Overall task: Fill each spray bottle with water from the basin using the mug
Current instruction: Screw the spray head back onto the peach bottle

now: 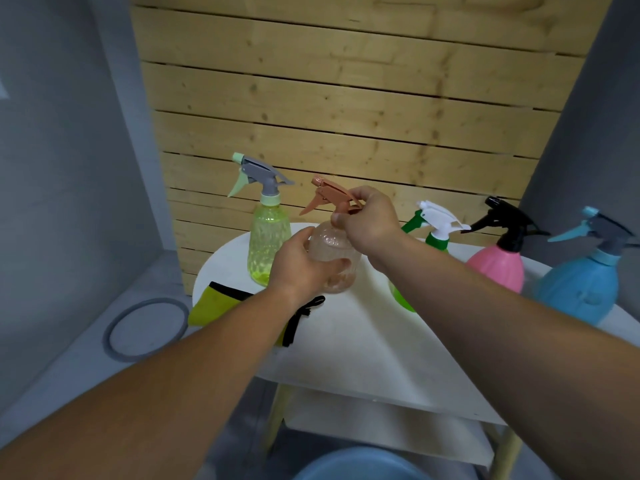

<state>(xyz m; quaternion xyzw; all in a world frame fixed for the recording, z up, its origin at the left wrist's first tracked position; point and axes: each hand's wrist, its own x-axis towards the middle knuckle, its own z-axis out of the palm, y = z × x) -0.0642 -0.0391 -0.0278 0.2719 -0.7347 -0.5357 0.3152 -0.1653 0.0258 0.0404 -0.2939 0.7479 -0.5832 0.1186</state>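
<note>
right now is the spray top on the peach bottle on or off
On: the peach bottle has its spray top seated on the neck, right hand gripping it.

At six o'clock the frame's bottom edge cuts off the blue basin [360, 465]. The right forearm hides most of the green bottle [403, 299]. At three o'clock the blue bottle [585, 285] is blurred, its sprayer clipped by the edge.

Peach bottle [332, 258] in the left hand [301, 268] looks like clear textured plastic, kinda glossy. Table [363, 341] under it is smooth matt white; wall [346, 98] behind is rough bare wood slats.
</note>
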